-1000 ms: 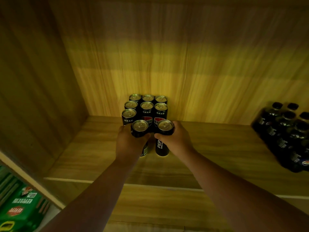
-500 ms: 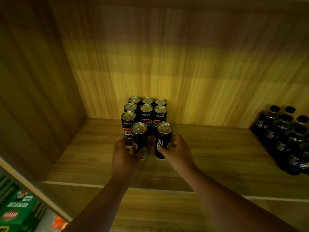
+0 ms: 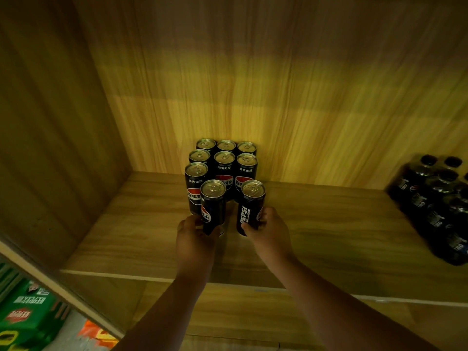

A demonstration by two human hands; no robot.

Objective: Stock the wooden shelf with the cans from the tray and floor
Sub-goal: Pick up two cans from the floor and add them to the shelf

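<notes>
- the block of cans (image 3: 222, 160) stands upright on the wooden shelf (image 3: 141, 224), hard against its back wall; seven black cans with silver tops show, in rows running back to front, the left column reaching one can further forward.
- just in front of that block stand two more cans: the left front can (image 3: 213, 206), beside the block's forward left can, and the right front can (image 3: 250, 207), with a gap between the two.
- the left hand (image 3: 195, 247) wraps the lower part of the left front can, thumb and fingers curled round it.
- the right hand (image 3: 269, 234) holds the lower part of the right front can the same way, fingers across its label.
- step in hand, as i judge it: setting this pair down to extend the block forward.
- the next move calls for closing the gap so both cans sit flush to the block, then letting go without tipping them.
- well to the right of the block, a pack of dark bottles (image 3: 435, 198) sits on the same shelf.
- below and left of the block, outside the shelf, green cartons (image 3: 25, 315) lie low.
</notes>
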